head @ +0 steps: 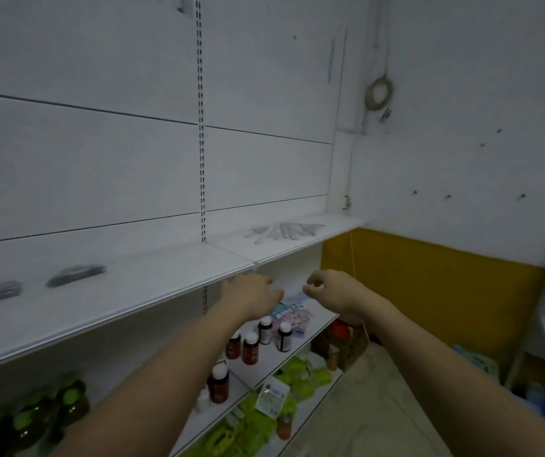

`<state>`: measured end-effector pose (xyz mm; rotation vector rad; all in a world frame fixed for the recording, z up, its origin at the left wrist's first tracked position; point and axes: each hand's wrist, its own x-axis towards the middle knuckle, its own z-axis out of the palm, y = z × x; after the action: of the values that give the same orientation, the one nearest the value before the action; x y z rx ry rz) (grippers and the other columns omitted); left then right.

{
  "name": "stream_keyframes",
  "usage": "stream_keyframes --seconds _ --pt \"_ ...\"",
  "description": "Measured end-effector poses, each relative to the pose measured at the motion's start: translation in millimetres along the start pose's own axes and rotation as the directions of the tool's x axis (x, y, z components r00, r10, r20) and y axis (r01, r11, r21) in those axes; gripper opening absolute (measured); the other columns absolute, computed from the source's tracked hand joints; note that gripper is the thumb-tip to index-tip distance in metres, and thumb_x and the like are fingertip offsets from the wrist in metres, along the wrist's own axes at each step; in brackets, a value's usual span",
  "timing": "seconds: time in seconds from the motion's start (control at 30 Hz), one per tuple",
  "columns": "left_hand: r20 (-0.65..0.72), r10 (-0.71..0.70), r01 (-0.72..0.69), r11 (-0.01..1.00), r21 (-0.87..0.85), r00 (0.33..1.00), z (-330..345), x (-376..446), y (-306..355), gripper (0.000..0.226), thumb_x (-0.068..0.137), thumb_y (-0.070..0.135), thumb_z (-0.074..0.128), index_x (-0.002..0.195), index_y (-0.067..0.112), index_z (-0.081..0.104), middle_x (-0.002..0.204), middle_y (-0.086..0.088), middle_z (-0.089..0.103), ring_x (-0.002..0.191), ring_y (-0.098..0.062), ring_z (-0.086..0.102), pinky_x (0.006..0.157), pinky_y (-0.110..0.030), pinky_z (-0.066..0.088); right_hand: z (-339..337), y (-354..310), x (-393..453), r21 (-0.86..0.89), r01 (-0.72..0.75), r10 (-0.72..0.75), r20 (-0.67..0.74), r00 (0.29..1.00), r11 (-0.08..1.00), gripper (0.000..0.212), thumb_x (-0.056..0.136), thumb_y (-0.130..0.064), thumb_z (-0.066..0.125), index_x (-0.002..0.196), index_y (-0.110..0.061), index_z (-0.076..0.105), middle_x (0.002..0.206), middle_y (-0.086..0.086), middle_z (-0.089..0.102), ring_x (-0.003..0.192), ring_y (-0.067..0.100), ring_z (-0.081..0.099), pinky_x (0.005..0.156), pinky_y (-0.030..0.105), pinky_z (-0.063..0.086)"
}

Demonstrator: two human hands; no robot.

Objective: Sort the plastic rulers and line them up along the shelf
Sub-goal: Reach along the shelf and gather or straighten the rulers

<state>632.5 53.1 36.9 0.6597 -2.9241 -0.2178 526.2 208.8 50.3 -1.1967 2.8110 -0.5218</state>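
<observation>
Shelf (152, 285): long white board across the wall.
Rulers (282, 231): clear plastic, fanned out on the shelf's right end, well apart from both hands.
Left hand (251, 293): fingers relaxed, empty, just below the shelf edge.
Right hand (329, 290): fingers loosely curled, holding nothing.

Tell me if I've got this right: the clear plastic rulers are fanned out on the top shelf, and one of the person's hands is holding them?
Not quite. The rulers do lie fanned out on the top shelf, but the head view shows neither the left hand nor the right hand touching them; both are below that shelf.
</observation>
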Motion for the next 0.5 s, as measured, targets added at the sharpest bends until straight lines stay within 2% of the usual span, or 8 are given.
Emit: stream_keyframes --seconds 0.1,0.2,0.5 --pt "0.028 -0.013 0.014 1.0 -0.002 1.0 7 20 26 0.059 0.093 0.058 0.036 0.144 0.029 0.04 0.152 -0.005 0.036 0.137 -0.028 0.034 0.11 -0.051 0.029 -12 34 16 0.018 -0.01 0.01 -0.011 1.0 1.0 0.048 0.096 -0.049 0.045 0.129 -0.016 0.056 0.127 0.005 0.06 0.109 0.02 0.057 0.092 0.039 0.049" --pt "0.028 -0.03 0.03 0.999 0.018 0.999 16 43 39 0.058 0.094 0.058 0.035 0.144 0.03 0.04 0.152 -0.005 0.037 0.138 -0.028 0.033 0.11 -0.051 0.028 -11 55 34 0.042 -0.006 0.006 0.006 1.0 0.999 0.049 0.097 -0.048 0.045 0.133 -0.015 0.053 0.131 0.006 0.058 0.114 0.021 0.055 0.096 0.04 0.047" --pt "0.02 -0.074 0.074 0.997 -0.004 0.997 35 165 44 0.057 0.093 0.057 0.038 0.143 0.03 0.04 0.147 -0.004 0.042 0.133 -0.029 0.038 0.105 -0.046 0.032 9 109 135 0.007 -0.005 0.005 0.082 0.997 1.0 0.053 0.097 -0.049 0.044 0.136 -0.015 0.049 0.137 0.008 0.053 0.12 0.023 0.053 0.098 0.039 0.046"
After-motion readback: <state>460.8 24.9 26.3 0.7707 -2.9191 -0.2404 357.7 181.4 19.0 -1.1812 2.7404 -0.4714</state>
